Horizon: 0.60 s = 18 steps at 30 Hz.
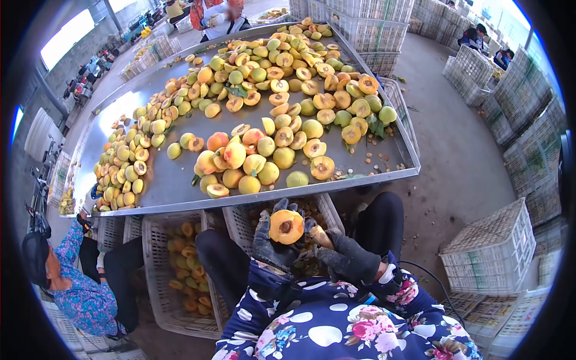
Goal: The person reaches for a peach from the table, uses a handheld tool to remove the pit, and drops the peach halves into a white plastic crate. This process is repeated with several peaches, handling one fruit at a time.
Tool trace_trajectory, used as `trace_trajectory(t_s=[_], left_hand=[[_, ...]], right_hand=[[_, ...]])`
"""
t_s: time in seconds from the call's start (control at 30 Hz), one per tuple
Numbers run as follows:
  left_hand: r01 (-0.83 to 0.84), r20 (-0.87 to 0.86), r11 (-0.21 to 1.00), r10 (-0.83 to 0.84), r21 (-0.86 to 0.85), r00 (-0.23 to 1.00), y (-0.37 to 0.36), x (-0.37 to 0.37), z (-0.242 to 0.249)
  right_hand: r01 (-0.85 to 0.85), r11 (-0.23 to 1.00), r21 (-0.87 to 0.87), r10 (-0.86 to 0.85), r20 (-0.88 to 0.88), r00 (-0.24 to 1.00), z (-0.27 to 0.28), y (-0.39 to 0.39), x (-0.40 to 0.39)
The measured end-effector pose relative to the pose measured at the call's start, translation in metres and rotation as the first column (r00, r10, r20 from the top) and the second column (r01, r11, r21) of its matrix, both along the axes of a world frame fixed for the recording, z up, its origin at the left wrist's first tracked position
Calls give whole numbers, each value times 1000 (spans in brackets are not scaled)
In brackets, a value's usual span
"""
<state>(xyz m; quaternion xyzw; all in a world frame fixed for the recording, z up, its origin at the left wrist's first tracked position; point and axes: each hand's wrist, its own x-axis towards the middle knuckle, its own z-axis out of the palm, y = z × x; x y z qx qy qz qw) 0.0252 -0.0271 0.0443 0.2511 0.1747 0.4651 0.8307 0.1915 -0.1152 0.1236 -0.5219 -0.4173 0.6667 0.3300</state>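
Observation:
My left hand [273,245], in a dark glove, is closed around a halved peach [286,227], its cut face with the brown pit hollow turned up. In my right hand [350,257], also dark-gloved, is a small tool with a pale, wood-coloured handle [322,237]; its working end beside the peach half is hard to make out. Both hands are above a white plastic crate [241,219] between my knees, just short of the metal table [279,193]. Whole and halved peaches [235,155] lie heaped on that table.
Left of my knee stands a crate [155,264] with peach halves [187,264] inside. A person in a blue patterned top [84,300] sits at the left, one gloved hand by the table. Stacked crates [489,249] line the right side; another person [217,18] is across the table.

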Motion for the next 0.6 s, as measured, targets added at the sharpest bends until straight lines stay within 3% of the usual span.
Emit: trace_trajectory(t_s=[0.03,0.1,0.2,0.23,0.3,0.4,0.47,0.5,0.57,0.6], left_hand=[[18,5,1000,-19,24,1000,0,1,-2],[118,315,962,-36,-247,948,-3,-2,-1],[41,249,905,73,-423,966,-12,3,16],[48,229,913,51,-406,972,-13,3,16],[40,177,938,23,-344,984,-13,3,10],[9,142,941,42,-340,989,-16,7,10],[-22,114,937,66,-349,991,-18,10,11],[-38,92,939,73,-342,993,-18,12,10],[-69,61,939,95,-338,994,-17,14,10],[-85,52,936,109,-342,993,-18,15,9]], right_hand=[[-42,998,57,37,79,996,-7,0,-4],[-31,997,67,27,68,997,-13,0,-9],[-65,985,160,38,167,985,-21,0,-14],[-85,975,203,39,220,975,-24,0,-14],[-46,977,210,21,120,993,-36,0,-16],[-82,953,292,16,222,975,-37,-1,-19],[-73,981,178,37,194,980,-30,-1,-22],[-44,999,22,42,90,995,-22,0,-23],[-56,998,-23,57,72,996,-23,-1,-24],[-91,992,88,76,158,984,-34,-3,-25]])
